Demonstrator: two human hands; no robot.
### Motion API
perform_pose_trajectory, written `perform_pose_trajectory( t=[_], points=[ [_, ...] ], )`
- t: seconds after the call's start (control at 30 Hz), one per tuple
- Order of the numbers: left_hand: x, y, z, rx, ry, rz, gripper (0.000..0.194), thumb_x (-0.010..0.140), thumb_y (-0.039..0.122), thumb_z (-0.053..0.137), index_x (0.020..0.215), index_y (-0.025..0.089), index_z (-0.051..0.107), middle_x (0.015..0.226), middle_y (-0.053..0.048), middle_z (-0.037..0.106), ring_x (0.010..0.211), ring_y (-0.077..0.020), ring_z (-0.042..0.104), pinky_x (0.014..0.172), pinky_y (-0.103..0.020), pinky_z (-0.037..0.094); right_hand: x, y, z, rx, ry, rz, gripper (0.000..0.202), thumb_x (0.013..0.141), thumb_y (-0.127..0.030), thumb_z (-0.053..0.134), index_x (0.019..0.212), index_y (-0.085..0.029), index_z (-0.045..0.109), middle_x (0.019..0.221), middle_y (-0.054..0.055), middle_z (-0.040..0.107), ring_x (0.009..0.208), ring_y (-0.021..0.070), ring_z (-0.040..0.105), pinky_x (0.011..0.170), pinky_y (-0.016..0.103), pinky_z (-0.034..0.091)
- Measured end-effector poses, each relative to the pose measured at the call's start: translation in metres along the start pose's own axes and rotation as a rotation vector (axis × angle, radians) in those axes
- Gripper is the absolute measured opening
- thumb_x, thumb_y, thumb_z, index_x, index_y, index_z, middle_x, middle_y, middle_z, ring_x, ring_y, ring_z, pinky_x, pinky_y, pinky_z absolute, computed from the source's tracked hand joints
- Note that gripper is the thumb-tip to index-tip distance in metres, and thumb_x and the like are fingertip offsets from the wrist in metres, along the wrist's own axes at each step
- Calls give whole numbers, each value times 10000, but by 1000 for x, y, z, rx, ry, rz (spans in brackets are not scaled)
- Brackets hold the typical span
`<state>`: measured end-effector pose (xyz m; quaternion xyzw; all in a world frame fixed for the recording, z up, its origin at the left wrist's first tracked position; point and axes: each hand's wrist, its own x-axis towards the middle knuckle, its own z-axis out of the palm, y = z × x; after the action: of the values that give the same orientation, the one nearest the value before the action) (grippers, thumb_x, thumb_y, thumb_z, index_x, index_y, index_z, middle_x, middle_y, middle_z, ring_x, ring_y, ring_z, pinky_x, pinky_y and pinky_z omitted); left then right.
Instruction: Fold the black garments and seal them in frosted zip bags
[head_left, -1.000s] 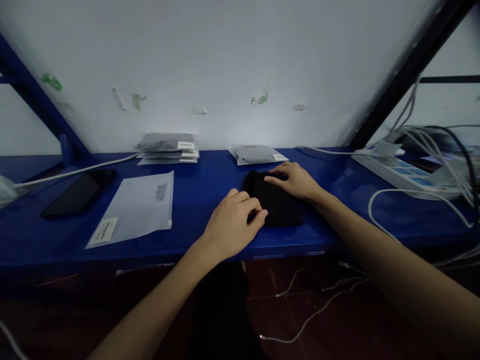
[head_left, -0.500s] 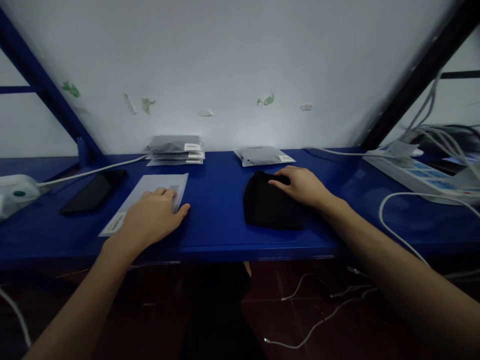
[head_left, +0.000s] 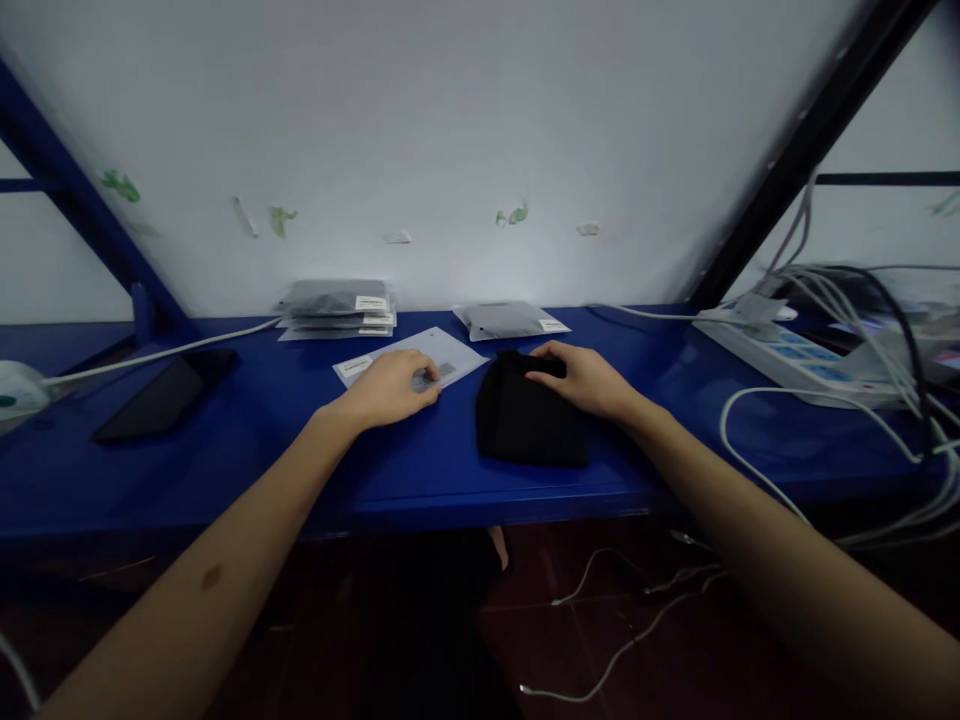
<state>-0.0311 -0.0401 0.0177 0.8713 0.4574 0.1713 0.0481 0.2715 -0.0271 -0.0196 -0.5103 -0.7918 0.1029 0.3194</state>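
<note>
A flat translucent plastic bag (head_left: 463, 355) with a white label lies tilted on the blue table (head_left: 420, 465). My left hand (head_left: 394, 385) is over it, fingers curled and closed on its near side; the fingertips are partly hidden. Just right of the bag, a folded black cloth (head_left: 532, 420) lies flat, its upper left edge by the bag's corner. My right hand (head_left: 581, 375) grips the cloth's upper right edge between thumb and fingers.
Against the wall sit a stack of filled grey plastic bags (head_left: 337, 300) and one single filled bag (head_left: 506, 320). A black phone (head_left: 165, 395) lies at left. White cables, a power strip (head_left: 795, 355) and a white adapter (head_left: 21, 390) flank the table.
My left hand has moved right with the plastic bag, which has turned and now lies beside the black cloth. My right hand stays at the cloth. The view has shifted slightly.
</note>
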Motion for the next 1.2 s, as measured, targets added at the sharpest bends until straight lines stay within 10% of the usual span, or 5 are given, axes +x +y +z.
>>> perform_pose_trajectory(
  t=[0.8,1.2],
  points=[
    [0,23,5,354,2,-88,365,931,457,494,986,175,720,979,-125,688,898,-274,628,762,-359,479,-2,-2,-2,-109,-28,-103,353,913,-354,527,1162,-212,732,1146,97,722,1070,283,666,976,470,502],
    [-7,7,-7,121,8,-136,257,896,332,540,1016,251,752,1049,-58,741,962,-261,661,819,-366,488,-1,-3,-2,-100,-32,-117,325,904,-320,550,1152,-228,740,1142,94,724,1064,290,663,971,474,503]
  ],
)
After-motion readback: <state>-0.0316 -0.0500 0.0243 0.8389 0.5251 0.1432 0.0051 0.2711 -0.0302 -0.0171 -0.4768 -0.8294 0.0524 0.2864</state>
